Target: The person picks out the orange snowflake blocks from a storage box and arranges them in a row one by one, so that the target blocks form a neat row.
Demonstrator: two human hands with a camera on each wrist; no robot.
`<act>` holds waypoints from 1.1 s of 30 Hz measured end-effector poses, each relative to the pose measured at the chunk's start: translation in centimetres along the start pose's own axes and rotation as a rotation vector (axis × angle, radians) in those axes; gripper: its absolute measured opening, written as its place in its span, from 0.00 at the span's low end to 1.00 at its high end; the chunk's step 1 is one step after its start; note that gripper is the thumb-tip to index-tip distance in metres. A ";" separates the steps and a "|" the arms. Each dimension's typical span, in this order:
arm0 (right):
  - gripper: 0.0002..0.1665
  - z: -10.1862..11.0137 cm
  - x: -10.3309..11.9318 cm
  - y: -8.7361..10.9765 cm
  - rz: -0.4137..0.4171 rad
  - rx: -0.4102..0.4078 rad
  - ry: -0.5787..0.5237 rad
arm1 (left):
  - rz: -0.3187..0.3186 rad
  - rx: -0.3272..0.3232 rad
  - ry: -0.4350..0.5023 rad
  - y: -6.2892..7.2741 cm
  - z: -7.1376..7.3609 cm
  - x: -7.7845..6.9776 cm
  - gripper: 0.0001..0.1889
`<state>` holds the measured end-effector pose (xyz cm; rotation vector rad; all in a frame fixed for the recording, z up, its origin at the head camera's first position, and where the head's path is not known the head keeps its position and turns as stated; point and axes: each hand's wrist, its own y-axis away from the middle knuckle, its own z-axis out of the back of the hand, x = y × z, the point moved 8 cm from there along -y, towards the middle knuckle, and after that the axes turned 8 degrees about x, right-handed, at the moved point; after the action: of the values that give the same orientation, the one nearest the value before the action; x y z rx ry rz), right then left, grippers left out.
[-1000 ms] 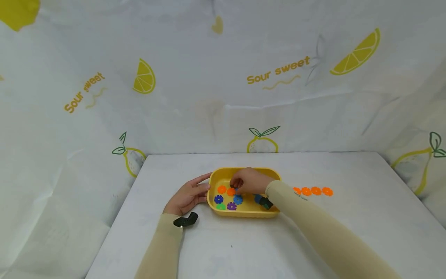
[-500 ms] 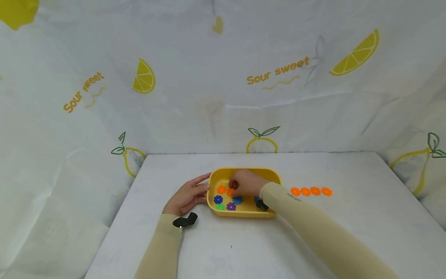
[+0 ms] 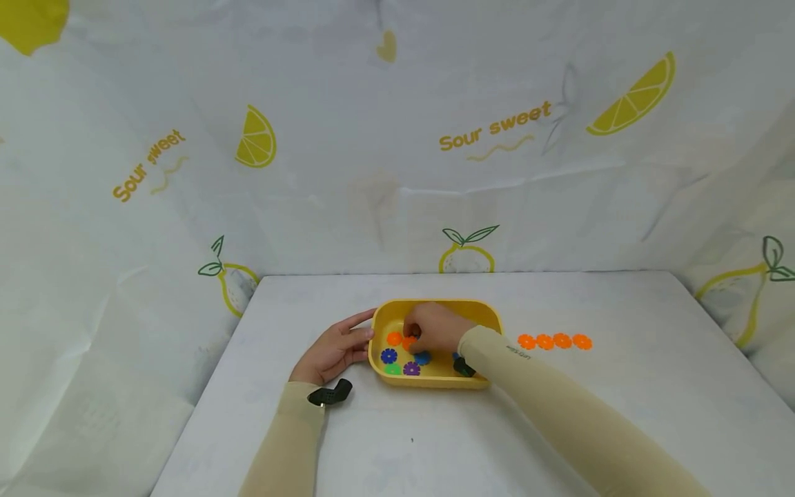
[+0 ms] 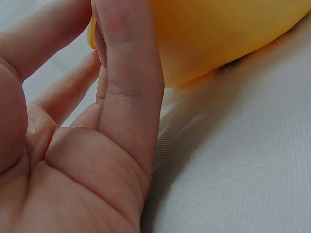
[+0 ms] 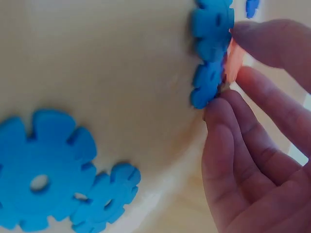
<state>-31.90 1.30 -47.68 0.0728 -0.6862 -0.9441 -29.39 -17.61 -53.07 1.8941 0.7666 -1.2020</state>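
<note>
A yellow plastic tray (image 3: 428,382) holds several flower-shaped notched discs. My left hand (image 3: 332,352) rests against its left end, fingers fairly straight and touching the wall; the left wrist view shows these fingers beside the tray wall (image 4: 209,39). Inside the tray, my right hand (image 3: 437,326) reaches down from the right. Its thumb and index finger pinch an orange flower disc (image 5: 235,60) in the right wrist view. Close beside the fingertips are blue flower discs (image 5: 213,26). Another orange disc (image 3: 395,338) lies to the left.
A dark blue disc (image 3: 388,356), a green disc (image 3: 393,369) and a purple disc (image 3: 412,368) lie at the tray's front left. Two light blue discs (image 5: 46,170) lie farther right. Several orange discs (image 3: 562,340) form a row on the white table (image 3: 397,449), right of the tray.
My right hand has shifted slightly left and lower inside the tray, its fingertips coming onto the orange disc. The left hand, the tray and the orange row stay in place.
</note>
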 end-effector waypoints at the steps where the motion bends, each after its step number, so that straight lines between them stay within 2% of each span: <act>1: 0.13 0.0 0.0 0.1 0.007 0.001 -0.011 | 0.000 0.001 -0.001 0.0 0.0 0.0 0.32; 10: 0.13 1.3 -0.4 1.6 0.059 0.004 -0.187 | 0.002 -0.002 -0.018 0.1 -0.3 -0.2 0.32; 18: 0.13 3.1 -1.3 3.4 0.101 -0.053 -0.306 | -0.002 0.008 -0.022 0.0 -0.2 0.0 0.32; 28: 0.16 5.9 -4.0 8.8 0.093 -0.178 -0.381 | 0.003 -0.022 -0.033 0.0 0.0 0.5 0.34; 33: 0.17 6.9 -6.3 12.3 0.067 -0.258 -0.398 | 0.006 -0.033 -0.024 -0.1 0.0 0.7 0.33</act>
<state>-29.48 15.12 -41.19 -0.3728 -0.9192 -0.9847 -29.21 -17.51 -53.76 1.8513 0.7627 -1.1993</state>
